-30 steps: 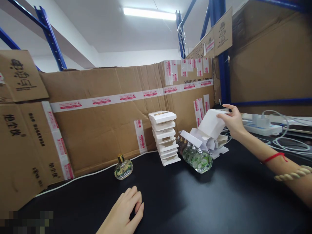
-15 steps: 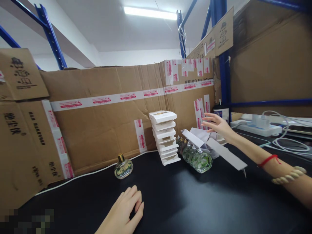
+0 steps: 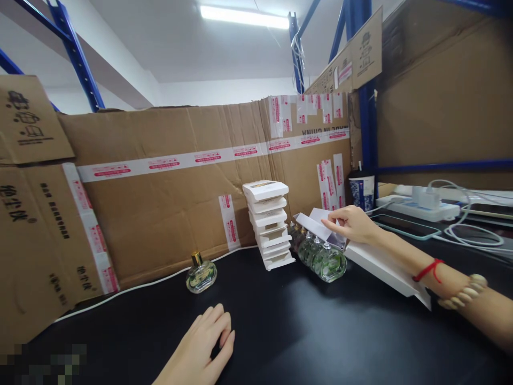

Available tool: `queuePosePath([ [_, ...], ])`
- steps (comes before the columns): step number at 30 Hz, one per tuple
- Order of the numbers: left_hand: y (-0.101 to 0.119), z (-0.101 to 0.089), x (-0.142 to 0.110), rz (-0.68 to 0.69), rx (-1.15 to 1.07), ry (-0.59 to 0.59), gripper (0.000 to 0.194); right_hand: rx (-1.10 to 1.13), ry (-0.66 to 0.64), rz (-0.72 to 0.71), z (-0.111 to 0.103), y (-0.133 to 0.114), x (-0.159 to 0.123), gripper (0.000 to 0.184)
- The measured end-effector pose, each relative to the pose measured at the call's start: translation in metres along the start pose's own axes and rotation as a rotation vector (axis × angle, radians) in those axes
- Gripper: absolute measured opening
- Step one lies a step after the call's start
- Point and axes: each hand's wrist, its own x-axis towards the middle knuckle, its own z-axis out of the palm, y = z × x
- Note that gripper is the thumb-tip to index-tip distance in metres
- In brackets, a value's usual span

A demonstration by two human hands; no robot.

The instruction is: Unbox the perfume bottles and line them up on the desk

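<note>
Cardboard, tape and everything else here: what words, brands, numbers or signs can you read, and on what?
"MADE IN CHINA", upside down: cardboard wall.
"绝尘侠®", as best I can read: left carton.
Too small or blurred: print on the white tape, cup and stacked boxes.
No numbers readable.

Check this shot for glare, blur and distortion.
Head view: the ceiling light is blown out, and the black tabletop carries a pale sheen. Also head view: small print on the tape is too soft to read, wide-angle stretch shows towards the edges, and pixelated blocks hide the lower left corner.
</note>
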Motion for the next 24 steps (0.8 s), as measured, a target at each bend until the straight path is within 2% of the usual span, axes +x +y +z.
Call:
queuePosePath([
  [7, 0.0025, -0.0020, 0.0020, -0.028, -0.013, -0.076, 0.026, 0.064, -0.209, -0.030, 0.0022, 0.0052, -0.0008, 0.055],
  [14, 0.0019, -0.0017, 0.0015, -0.055, -0.020, -0.121, 0.027, 0.000, -0.281, -0.080, -0.0029, 0.0022, -0.0005, 0.054],
  [19, 0.0025, -0.0013, 0.0011, -0.059, -0.018, -0.101, 0.026, 0.010, -0.140, -0.097, -0.0009, 0.0025, -0.0009, 0.053],
  [24, 0.0025, -0.0011, -0.0006, -0.055, -0.025, -0.104, 0.027, 0.040, 0.030, -0.033, 0.0005, 0.0065, -0.0019, 0.050],
])
